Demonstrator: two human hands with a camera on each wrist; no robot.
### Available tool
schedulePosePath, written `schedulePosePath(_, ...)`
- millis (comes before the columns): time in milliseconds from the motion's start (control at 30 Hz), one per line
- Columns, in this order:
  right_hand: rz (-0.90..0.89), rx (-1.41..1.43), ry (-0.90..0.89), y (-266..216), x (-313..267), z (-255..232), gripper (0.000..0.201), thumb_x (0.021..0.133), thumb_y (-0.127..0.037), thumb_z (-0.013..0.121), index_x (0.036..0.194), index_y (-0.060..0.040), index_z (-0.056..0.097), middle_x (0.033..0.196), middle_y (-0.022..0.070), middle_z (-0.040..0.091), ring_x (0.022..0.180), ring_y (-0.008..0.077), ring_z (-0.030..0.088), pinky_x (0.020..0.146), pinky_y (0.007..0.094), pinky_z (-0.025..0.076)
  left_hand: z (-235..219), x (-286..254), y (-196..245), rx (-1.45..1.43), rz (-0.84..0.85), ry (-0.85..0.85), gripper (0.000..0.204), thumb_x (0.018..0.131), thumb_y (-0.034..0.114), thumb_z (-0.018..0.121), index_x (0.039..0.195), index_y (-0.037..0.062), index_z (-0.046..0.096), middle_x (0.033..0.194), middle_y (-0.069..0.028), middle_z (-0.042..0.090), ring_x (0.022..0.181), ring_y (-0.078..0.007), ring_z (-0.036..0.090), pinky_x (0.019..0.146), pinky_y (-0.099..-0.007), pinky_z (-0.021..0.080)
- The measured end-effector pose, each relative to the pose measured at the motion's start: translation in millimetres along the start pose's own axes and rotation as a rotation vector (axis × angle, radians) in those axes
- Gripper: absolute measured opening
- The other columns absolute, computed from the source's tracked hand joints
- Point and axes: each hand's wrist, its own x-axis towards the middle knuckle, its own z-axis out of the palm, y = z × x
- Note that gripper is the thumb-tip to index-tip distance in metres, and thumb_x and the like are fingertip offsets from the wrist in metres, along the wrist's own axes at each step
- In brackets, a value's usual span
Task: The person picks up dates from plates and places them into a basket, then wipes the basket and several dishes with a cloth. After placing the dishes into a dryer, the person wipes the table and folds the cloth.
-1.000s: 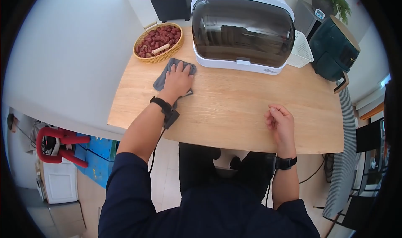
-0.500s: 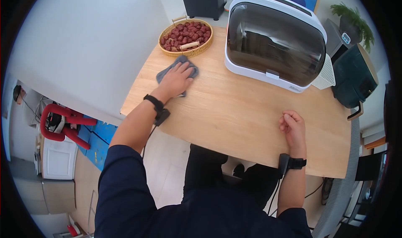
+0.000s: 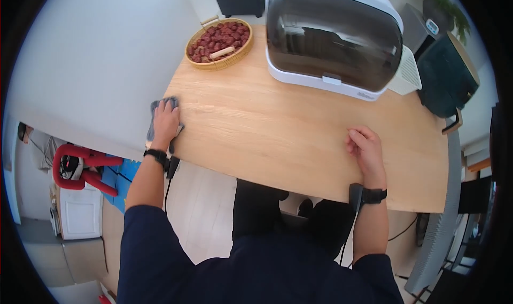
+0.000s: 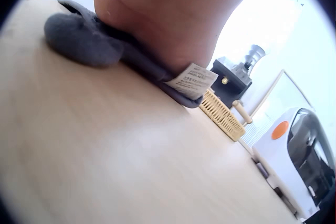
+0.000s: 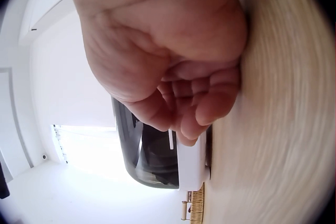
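My left hand (image 3: 166,125) lies palm down on a grey cloth (image 4: 79,40) at the table's left edge, its fingers stretched over the fabric. In the left wrist view, the cloth is bunched beside the palm, and a white printed label (image 4: 193,81) sticks out from it. My right hand (image 3: 366,150) rests on its side near the front right of the wooden table (image 3: 256,133), fingers loosely curled. The right wrist view shows nothing held in that palm (image 5: 173,40).
A wicker basket (image 3: 214,65) of dark red dates stands at the back left. Behind the table's middle is a white cabinet with a tinted lid (image 3: 331,36). To its right are a white plastic basket (image 3: 407,74) and a dark green air fryer (image 3: 446,77).
My left hand has slid with the cloth away from the basket, leftward and toward me, to the table's left edge. The right hand has stayed in place. The head view has swung.
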Motion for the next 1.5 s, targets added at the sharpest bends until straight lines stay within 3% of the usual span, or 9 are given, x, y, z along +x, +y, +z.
schedulePosePath(133, 0.008, -0.007, 0.008, -2.0, 0.6, 1.9, 0.016, 0.099, -0.018, 0.066, 0.105, -0.0032, 0.071, 0.081, 0.0027, 0.070, 0.065, 0.0079, 0.059, 0.056, 0.0230, 0.046, -29.5, -66.3, 59.5, -0.116, -0.179, 0.064, 0.050, 0.102, 0.030, 0.054, 0.140, -0.0024, 0.055, 0.149, -0.0294, 0.050, 0.139, -0.0506, 0.043, 0.115, -0.0558, 0.036)
schedulePosePath(633, -0.060, -0.035, 0.026, -11.8, -14.1, 0.3, 0.019, 0.097, -0.019, 0.068, 0.105, -0.0019, 0.072, 0.082, 0.0027, 0.072, 0.070, 0.0104, 0.064, 0.063, 0.0254, 0.052, -110.6, -93.8, 427.9, -0.550, 0.197, 0.017, 0.055, 0.100, 0.032, 0.059, 0.142, -0.0028, 0.054, 0.153, -0.0313, 0.044, 0.141, -0.0524, 0.039, 0.116, -0.0618, 0.031)
schedulePosePath(733, -0.309, -0.358, 0.028, -7.3, -31.6, 3.9, 0.024, 0.093, -0.021, 0.071, 0.110, -0.0040, 0.073, 0.088, 0.0067, 0.073, 0.085, 0.0210, 0.070, 0.074, 0.0331, 0.056, -122.8, -77.9, 437.1, -1.090, 0.101, 0.008, 0.050, 0.104, 0.031, 0.056, 0.141, -0.0018, 0.056, 0.146, -0.0301, 0.052, 0.140, -0.0427, 0.047, 0.115, -0.0514, 0.037)
schedulePosePath(800, -0.817, -1.034, -0.041, -8.2, -49.7, 18.6, 0.034, 0.089, -0.026, 0.073, 0.117, -0.0083, 0.072, 0.113, 0.0123, 0.072, 0.114, 0.0325, 0.065, 0.094, 0.0430, 0.052, -136.3, -70.6, 410.4, -1.439, -0.020, -0.082, 0.043, 0.107, 0.027, 0.054, 0.140, -0.0009, 0.058, 0.133, -0.0227, 0.064, 0.124, -0.0280, 0.061, 0.104, -0.0380, 0.047)
schedulePosePath(867, -0.858, -1.199, -0.209, -20.6, -66.8, 39.9, 0.043, 0.086, -0.033, 0.075, 0.123, -0.0120, 0.070, 0.139, 0.0147, 0.060, 0.135, 0.0365, 0.051, 0.108, 0.0497, 0.043, -133.1, -71.3, 384.2, -1.505, -0.120, -0.064, 0.039, 0.106, 0.021, 0.055, 0.138, -0.0011, 0.059, 0.114, -0.0117, 0.072, 0.101, -0.0157, 0.065, 0.086, -0.0284, 0.051)
schedulePosePath(967, -0.961, -1.287, -0.391, 0.7, -55.6, 57.4, 0.046, 0.089, -0.036, 0.072, 0.128, -0.0135, 0.067, 0.150, 0.0116, 0.052, 0.143, 0.0346, 0.043, 0.114, 0.0528, 0.035, -109.2, -74.4, 352.1, -1.472, -0.243, -0.025, 0.034, 0.103, 0.014, 0.055, 0.132, -0.0028, 0.061, 0.099, -0.0065, 0.072, 0.079, -0.0092, 0.061, 0.070, -0.0241, 0.049)
schedulePosePath(1133, -0.884, -1.436, -0.505, 4.2, -10.1, 27.2, 0.044, 0.097, -0.038, 0.061, 0.134, -0.0148, 0.064, 0.153, 0.0105, 0.051, 0.146, 0.0335, 0.041, 0.117, 0.0551, 0.031, -93.3, -99.2, 327.9, -1.386, -0.278, -0.202, 0.031, 0.100, 0.008, 0.056, 0.128, -0.0041, 0.062, 0.090, -0.0055, 0.072, 0.072, -0.0080, 0.059, 0.065, -0.0235, 0.048)
schedulePosePath(1400, -0.568, -1.591, -0.411, -41.5, 25.4, -106.8, 0.045, 0.103, -0.030, 0.052, 0.145, -0.0143, 0.057, 0.163, 0.0082, 0.042, 0.153, 0.0311, 0.032, 0.124, 0.0530, 0.024, -98.6, -107.8, 339.3, -1.051, 0.095, 0.031, 0.018, 0.094, 0.006, 0.063, 0.107, -0.0024, 0.072, 0.089, -0.0163, 0.074, 0.079, -0.0224, 0.071, 0.077, -0.0323, 0.055)
schedulePosePath(1500, -0.478, -1.594, -0.297, -48.2, 42.4, -141.7, 0.045, 0.105, -0.029, 0.049, 0.147, -0.0144, 0.055, 0.164, 0.0078, 0.040, 0.154, 0.0298, 0.031, 0.125, 0.0519, 0.023, -99.5, -106.2, 339.0, -1.128, 0.069, 0.002, 0.018, 0.093, 0.005, 0.064, 0.107, -0.0021, 0.072, 0.091, -0.0181, 0.074, 0.080, -0.0262, 0.072, 0.076, -0.0330, 0.055)
